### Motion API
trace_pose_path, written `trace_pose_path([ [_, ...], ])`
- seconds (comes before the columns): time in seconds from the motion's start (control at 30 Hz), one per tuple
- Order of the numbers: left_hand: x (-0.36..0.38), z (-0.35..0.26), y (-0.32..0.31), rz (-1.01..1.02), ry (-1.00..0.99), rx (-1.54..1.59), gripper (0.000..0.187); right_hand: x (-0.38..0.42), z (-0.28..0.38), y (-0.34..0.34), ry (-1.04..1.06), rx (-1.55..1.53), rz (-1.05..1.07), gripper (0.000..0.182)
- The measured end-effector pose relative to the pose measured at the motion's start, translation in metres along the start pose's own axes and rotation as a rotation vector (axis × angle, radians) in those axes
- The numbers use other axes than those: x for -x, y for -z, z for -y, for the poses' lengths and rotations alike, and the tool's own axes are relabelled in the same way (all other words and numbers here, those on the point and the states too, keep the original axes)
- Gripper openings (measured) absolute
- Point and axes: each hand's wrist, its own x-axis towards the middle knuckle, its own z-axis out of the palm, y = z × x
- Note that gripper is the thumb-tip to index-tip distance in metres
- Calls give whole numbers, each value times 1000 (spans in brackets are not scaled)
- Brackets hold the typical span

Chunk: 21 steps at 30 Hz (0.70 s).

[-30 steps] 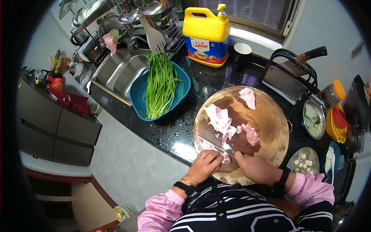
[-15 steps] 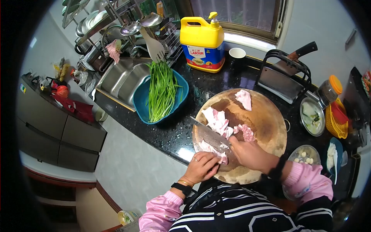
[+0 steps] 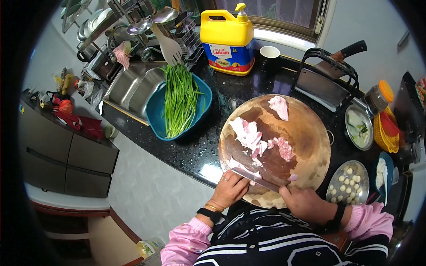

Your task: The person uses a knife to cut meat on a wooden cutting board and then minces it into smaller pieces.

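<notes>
My right hand (image 3: 306, 205) is wrapped round the handle of a cleaver (image 3: 259, 179) near the front of the round wooden chopping board (image 3: 310, 146). Its blade, seen nearly edge-on, reaches left to the fingers of my left hand (image 3: 230, 188). Those fingers are bent and pressed onto a strip of pale raw meat (image 3: 233, 163), partly hidden by blade and fingers. Beyond the cleaver lie a larger fatty piece of meat (image 3: 247, 134) and a small heap of cut meat (image 3: 282, 148). One more pale piece (image 3: 279, 107) rests at the board's far edge.
Green chives fill a blue basin (image 3: 153, 119) beside the sink (image 3: 120, 86). A yellow detergent jug (image 3: 226, 33) and a white cup (image 3: 270, 52) stand behind the board. To the right are a knife rack (image 3: 321, 86), a bowl of vegetables (image 3: 359, 128) and a plate of peeled garlic cloves (image 3: 348, 181).
The cleaver has come nearer my body and turned from broadside to nearly edge-on. My right hand has moved right and down; my left hand stays on the meat strip.
</notes>
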Motion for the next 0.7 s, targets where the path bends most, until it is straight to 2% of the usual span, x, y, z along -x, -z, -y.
trace_pose_path([
  [0.33,3,0,-8,-53,94,112,25,-11,0,-4,30,-99,12,14],
  [0.43,3,3,-10,-71,109,136,22,-15,2,-3,-12,-57,92,14],
  [0.6,6,10,-10,-43,105,203,21,-42,6,-2,-55,-192,207,16],
  [0.7,4,10,-8,-40,112,196,22,-72,4,-9,-14,-177,120,15],
])
